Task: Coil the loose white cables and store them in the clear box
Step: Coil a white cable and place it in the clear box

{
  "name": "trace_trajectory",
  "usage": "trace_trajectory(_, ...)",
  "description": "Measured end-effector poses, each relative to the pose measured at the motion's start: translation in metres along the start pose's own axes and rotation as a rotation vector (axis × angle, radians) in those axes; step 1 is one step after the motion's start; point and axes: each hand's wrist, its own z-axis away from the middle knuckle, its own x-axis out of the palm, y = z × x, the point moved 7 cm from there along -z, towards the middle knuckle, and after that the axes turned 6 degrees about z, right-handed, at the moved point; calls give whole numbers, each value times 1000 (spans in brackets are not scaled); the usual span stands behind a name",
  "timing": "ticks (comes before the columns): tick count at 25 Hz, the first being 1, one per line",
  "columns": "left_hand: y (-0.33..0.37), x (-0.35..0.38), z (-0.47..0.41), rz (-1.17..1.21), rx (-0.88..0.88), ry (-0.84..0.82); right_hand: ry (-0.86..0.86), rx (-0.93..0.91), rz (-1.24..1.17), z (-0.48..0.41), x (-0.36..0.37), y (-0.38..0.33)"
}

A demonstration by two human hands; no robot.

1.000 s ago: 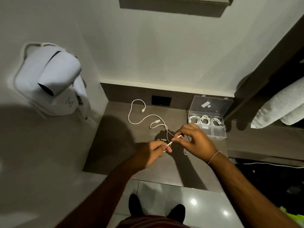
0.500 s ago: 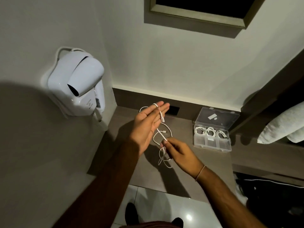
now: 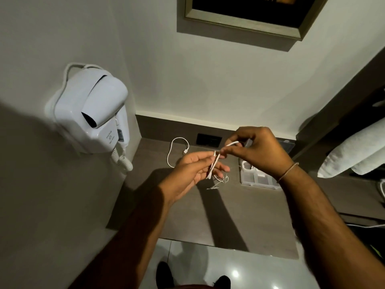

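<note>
A thin white cable (image 3: 214, 163) runs in loops over the fingers of my left hand (image 3: 194, 171), which is raised above the grey counter. My right hand (image 3: 256, 149) pinches the same cable just to the right and holds a strand arching up from the left hand. The cable's loose tail (image 3: 220, 181) hangs down to the counter under the hands. A second white cable (image 3: 174, 151) lies loose on the counter at the back left. The clear box (image 3: 258, 178) stands open at the right, mostly hidden behind my right wrist, with coiled cables inside.
A white wall-mounted hair dryer (image 3: 93, 113) with a curly cord hangs on the left wall. A dark socket plate (image 3: 209, 140) sits in the back ledge. White towels (image 3: 354, 155) lie on a shelf at right. The counter's front edge (image 3: 229, 247) drops to a tiled floor.
My right hand rose from below the left hand to its upper right, drawing the cable over the left fingers. The left hand has turned and lowered slightly, now carrying loops.
</note>
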Motion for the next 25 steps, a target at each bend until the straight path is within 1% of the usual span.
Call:
trace_trajectory(3,10,-2,1,131,-53,-140,60,-9,-156,-13,10,1)
trace_trajectory(5,19,-3,3,268,-74,-236,97,5,-341,-19,25,5)
trace_trajectory(7,27,-2,6,408,-62,-316,84,39,-485,-17,50,7)
trace_trajectory(9,36,-6,2,517,5,-295,27,86,-498,-6,84,9)
trace_trajectory(11,45,-18,-7,586,90,-189,-81,186,-467,12,121,13)
trace_trajectory(13,48,-37,-17,527,160,-10,-173,233,-404,30,139,14)
trace_trajectory(15,46,-52,-22,394,188,134,-216,180,-250,37,131,7)
trace_trajectory(17,41,-51,-24,248,184,210,-238,80,-18,32,102,-8)
trace_trajectory(19,32,-36,-26,130,148,202,-236,-25,201,19,62,-24)
trace_trajectory(20,27,-25,-27,77,116,182,-211,-63,259,11,40,-29)
trace_trajectory(21,24,-15,-29,19,78,167,-180,-84,265,2,18,-32)
trace_trajectory(23,22,-2,-30,-70,14,138,-128,-68,130,-18,-15,-27)
trace_trajectory(25,29,14,-29,11,7,7,-59,-51,-27,-36,-34,-15)
